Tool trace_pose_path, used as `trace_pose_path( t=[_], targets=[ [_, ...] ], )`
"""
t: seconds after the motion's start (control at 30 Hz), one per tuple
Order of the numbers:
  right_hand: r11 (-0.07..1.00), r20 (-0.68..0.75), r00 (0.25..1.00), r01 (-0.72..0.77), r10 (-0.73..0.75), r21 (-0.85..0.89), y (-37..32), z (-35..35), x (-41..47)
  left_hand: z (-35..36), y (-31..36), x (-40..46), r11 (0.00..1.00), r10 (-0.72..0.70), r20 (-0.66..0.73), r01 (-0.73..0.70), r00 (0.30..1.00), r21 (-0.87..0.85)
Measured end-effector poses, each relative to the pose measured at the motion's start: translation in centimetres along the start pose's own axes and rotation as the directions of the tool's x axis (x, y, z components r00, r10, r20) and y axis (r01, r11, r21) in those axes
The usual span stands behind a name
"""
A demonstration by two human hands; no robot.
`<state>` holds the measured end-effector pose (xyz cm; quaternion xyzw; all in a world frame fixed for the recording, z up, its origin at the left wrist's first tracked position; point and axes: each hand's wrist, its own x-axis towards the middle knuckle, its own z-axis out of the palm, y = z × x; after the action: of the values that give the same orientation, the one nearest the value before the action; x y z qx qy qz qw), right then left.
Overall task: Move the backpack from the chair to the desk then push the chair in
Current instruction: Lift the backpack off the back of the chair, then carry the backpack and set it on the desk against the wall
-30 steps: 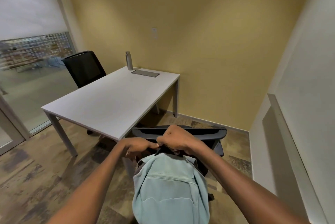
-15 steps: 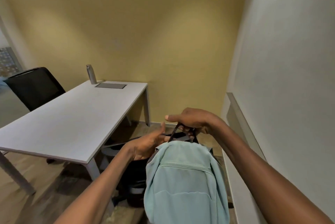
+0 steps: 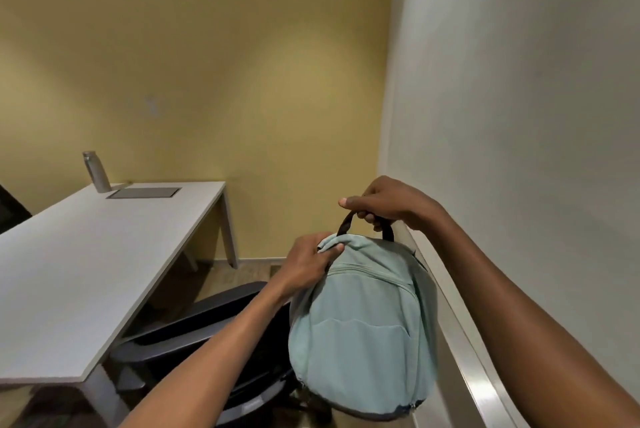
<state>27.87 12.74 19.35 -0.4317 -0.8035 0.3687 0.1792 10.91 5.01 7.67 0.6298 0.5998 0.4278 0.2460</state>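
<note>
The desk (image 3: 86,275) fills the left of the frame, and a bottle (image 3: 96,172) stands on its far end with a flat panel (image 3: 143,193) just right of it. The chair (image 3: 194,334) sits at lower centre, right of the desk's near corner. The backpack (image 3: 363,327) hangs right of the chair, above its seat, held off it. At the backpack's top, the right hand (image 3: 391,201) is uppermost on the handle (image 3: 349,221) and the left hand (image 3: 308,266) on the upper left edge. A wall rail (image 3: 460,334) runs down the right.

Both hands, left (image 3: 304,266) and right (image 3: 391,201), clench, arms outstretched.
</note>
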Motion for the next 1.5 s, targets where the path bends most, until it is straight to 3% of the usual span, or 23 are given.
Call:
trace_pose_path(
  t=[0.1,0.27,0.37,0.6,1.13,1.37,1.5],
  targets=[
    [0.992,-0.067,0.996,0.047,-0.055,-0.117,3.4,-3.0,0.8,1.9,0.5,3.1,1.0,0.011,-0.038,-0.011,0.999,0.009],
    [0.949,0.184,0.972,-0.088,0.149,-0.302,9.6,-7.1,2.2,4.0,0.7,8.0,0.998,-0.034,-0.051,0.031,0.998,-0.054],
    [0.947,0.251,0.955,-0.074,0.158,-0.313,12.4,-7.6,3.6,4.5,1.2,11.0,0.992,-0.045,-0.035,0.041,0.998,-0.123],
    [0.94,-0.059,0.998,-0.027,0.007,-0.34,14.3,-9.0,8.7,4.2,1.3,17.2,0.978,-0.01,0.008,0.012,1.0,-0.209],
    [0.903,-0.123,0.973,0.129,-0.195,-0.409,13.3,-11.2,26.7,-2.8,-4.4,34.1,0.976,0.018,0.118,0.008,0.993,-0.218],
    [0.889,-0.145,0.95,0.197,-0.277,-0.413,12.5,-11.3,34.9,-4.9,-7.5,40.6,0.992,-0.004,-0.056,-0.003,0.998,-0.125],
    [0.868,-0.087,0.944,0.255,-0.32,-0.425,12.2,-11.2,41.0,-6.0,-9.8,43.8,0.989,-0.08,-0.17,0.058,0.982,-0.133]
  ],
)
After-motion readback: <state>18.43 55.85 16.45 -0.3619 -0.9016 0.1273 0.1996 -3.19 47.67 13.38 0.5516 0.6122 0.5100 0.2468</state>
